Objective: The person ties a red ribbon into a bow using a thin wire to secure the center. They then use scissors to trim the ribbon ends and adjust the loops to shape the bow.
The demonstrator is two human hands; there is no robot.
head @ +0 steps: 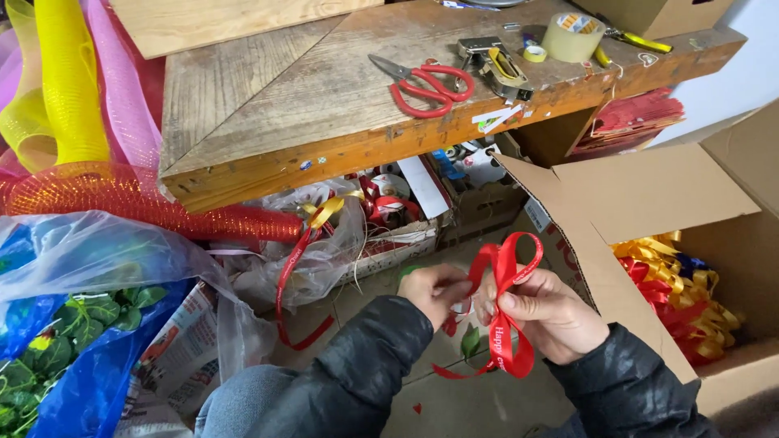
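left hand (434, 289) pinching glossy red printed ribbon (505, 280) | right hand (545, 312) clamped on its loops | squeeze the crossing tight, loops even

A messy work corner

An old wooden table (324, 105) stands over a cardboard-covered floor (454, 397), with a white wall (730, 73) behind.

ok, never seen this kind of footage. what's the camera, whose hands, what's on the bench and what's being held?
There is one picture, from a camera worn on a person's head, looking down. No machine: both hands are the person's own, in dark sleeves. The left hand and right hand together pinch a red ribbon folded into loops. On the wooden bench lie red-handled scissors, a stapler and a roll of clear tape. An open cardboard box at the right holds red and yellow bows. Mesh rolls and plastic bags sit at the left.
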